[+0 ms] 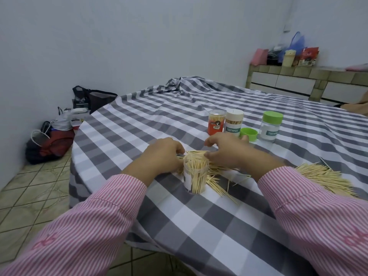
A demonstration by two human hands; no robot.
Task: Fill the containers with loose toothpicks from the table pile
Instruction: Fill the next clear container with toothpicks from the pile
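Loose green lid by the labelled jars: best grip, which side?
Pinch the green lid across its rim from above. It lies flat, open side up, so the thin wall is exposed. Come from the near right: the white-capped jar and green-capped jar flank it closely, and the right hand is nearest.

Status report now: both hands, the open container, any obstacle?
Left hand steadies open container. Right hand curled over its mouth, grasp unclear. Container part full. Loose toothpicks nearby, nothing blocking.

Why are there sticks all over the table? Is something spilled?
Yes. Loose toothpicks lie scattered on the checked tablecloth, around the open jar and beside the right sleeve. A green lid also sits off its jar.
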